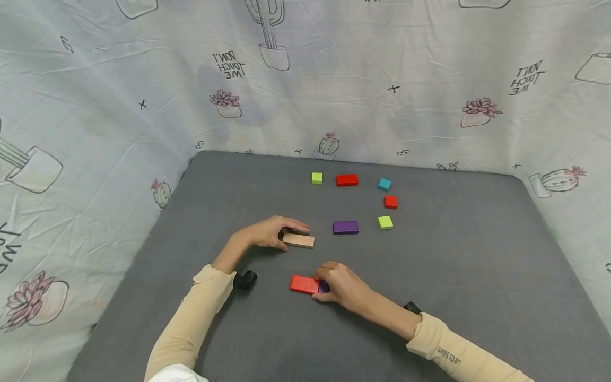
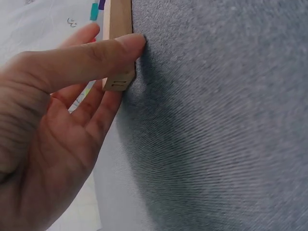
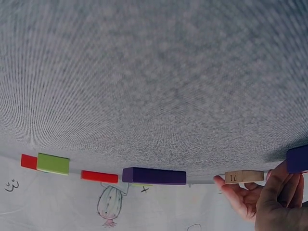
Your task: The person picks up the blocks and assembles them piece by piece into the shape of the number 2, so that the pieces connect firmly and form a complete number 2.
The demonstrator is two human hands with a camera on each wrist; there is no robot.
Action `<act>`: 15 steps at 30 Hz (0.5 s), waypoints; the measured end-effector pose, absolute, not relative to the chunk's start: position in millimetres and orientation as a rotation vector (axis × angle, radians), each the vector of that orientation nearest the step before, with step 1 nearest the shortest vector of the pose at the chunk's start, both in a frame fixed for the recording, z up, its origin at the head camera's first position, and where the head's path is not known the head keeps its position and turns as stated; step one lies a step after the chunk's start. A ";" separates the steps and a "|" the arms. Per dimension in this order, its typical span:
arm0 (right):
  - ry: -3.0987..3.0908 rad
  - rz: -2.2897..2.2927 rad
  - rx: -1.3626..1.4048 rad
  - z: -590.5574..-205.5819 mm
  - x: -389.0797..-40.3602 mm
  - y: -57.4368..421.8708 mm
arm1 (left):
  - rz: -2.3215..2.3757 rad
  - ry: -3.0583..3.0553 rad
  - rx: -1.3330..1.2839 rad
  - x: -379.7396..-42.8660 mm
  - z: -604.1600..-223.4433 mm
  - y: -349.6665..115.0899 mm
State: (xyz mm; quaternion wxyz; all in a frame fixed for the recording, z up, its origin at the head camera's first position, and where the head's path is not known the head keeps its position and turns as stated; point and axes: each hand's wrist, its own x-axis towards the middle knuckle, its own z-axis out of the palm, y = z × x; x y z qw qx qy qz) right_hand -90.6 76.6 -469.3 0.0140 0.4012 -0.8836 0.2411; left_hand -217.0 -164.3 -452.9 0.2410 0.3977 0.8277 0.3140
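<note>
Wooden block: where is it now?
Head view: the wooden block is near centre, held in the left hand, left of the uncovered purple block, beyond the red block by the right hand.

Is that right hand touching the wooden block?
Apart. The head view shows grey tabletop between the right hand and the wooden block; the right hand is lower in the picture.

The left hand (image 1: 269,232) and its block (image 1: 299,241) lie behind the right hand (image 1: 345,286).
</note>
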 end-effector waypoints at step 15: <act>-2.749 0.744 1.246 -469.9 -90.5 76.7 | 0.845 2.254 1.081 -221.8 -452.5 -163.8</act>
